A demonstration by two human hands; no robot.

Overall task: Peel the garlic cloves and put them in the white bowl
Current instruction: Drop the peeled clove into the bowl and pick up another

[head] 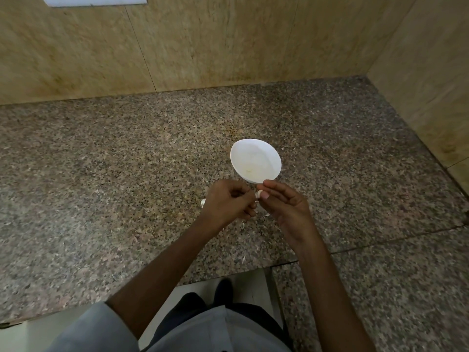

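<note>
Above a granite counter (127,161) by beige walls (203,47), left hand (228,199) and right hand (286,207) pinch one clove (258,193).

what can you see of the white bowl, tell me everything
The white bowl is small, round, shallow and smooth, maybe plastic. It stands upright on the speckled granite counter. A faint yellowish bit lies inside. The right hand hides part of its near rim; contact cannot be told.

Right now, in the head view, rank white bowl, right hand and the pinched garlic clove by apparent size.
1. right hand, narrowly; nearer the camera, so unsure.
2. white bowl.
3. garlic clove, mostly hidden by fingers.
</note>
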